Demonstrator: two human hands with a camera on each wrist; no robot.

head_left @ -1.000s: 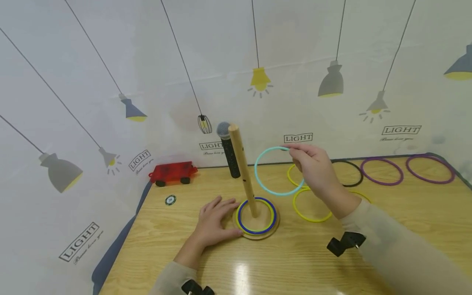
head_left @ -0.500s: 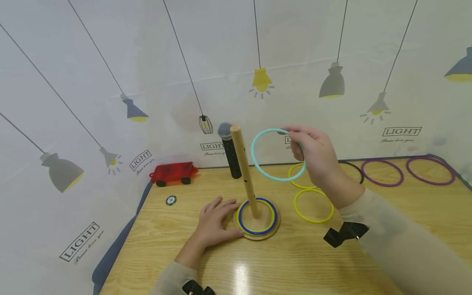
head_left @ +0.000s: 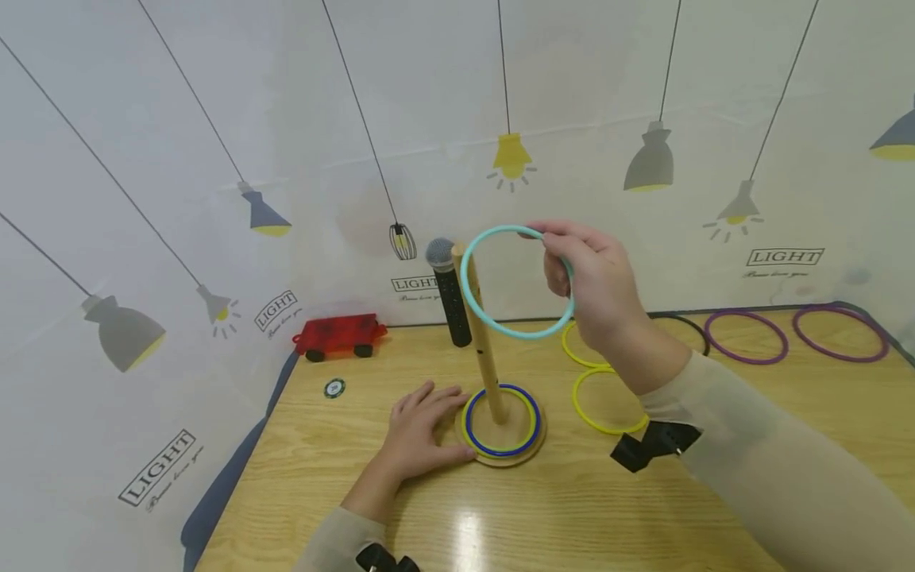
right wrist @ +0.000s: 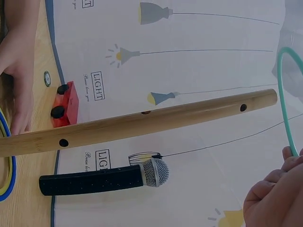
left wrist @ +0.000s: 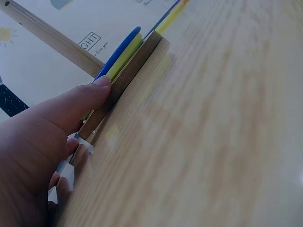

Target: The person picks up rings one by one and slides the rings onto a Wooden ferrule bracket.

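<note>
In the head view my right hand [head_left: 596,282] pinches a light-blue ring [head_left: 529,334] between thumb and fingers, raised near the top of a wooden pole [head_left: 488,361]. The ring's left side crosses in front of the pole; in the right wrist view the ring [right wrist: 280,85] lies just past the pole's tip. My left hand [head_left: 422,429] lies spread against the left of the round wooden base [head_left: 541,437], thumb [left wrist: 92,94] touching its edge. A blue ring [head_left: 538,429] and a yellow ring [left wrist: 124,56] lie on the base, around the pole.
Behind the pole stands a black microphone [head_left: 453,306]. A red toy wagon [head_left: 339,335] and a poker chip [head_left: 334,388] lie left. Toward the right are yellow rings [head_left: 576,397], a partly hidden black ring [head_left: 704,338] and purple rings [head_left: 785,342]. A printed wall cloth [head_left: 400,95] hangs behind.
My right hand has lifted the light-blue ring from near the table and carried it left to the pole's top. The left hand has stayed at the base.
</note>
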